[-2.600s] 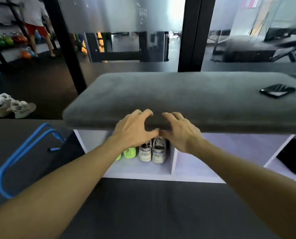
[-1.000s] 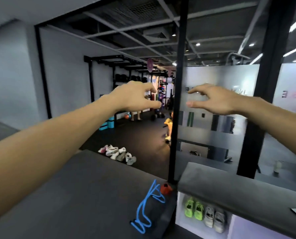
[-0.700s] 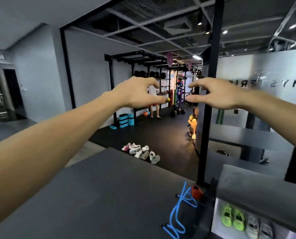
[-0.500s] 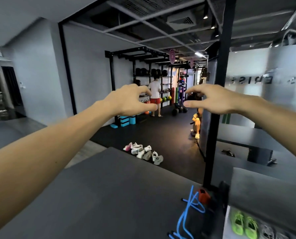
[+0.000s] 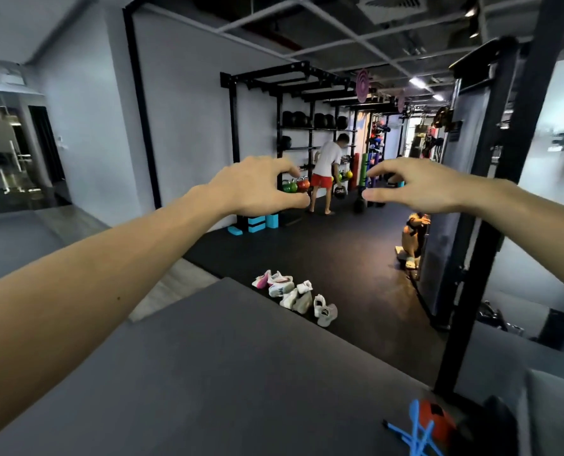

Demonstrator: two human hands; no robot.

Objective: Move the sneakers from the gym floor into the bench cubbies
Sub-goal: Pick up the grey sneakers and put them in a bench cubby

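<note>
Several sneakers, white, grey and pink, lie in a loose row on the dark gym floor just past the edge of a grey mat. Both my arms are stretched out in front of me at head height, well above and short of the shoes. My left hand and my right hand hold nothing; each has fingers curled and apart. Only a grey corner of the bench shows at the bottom right; its cubbies are out of view.
A black post with a frosted glass panel stands right of the shoes. A blue frame and an orange object sit by the bench. A person in red shorts stands at the far rack; another crouches by the glass.
My view has swung up and left from the bench cubbies to the gym floor. The green and white shoes in the cubby have left the frame. Both hands stay raised and empty.
</note>
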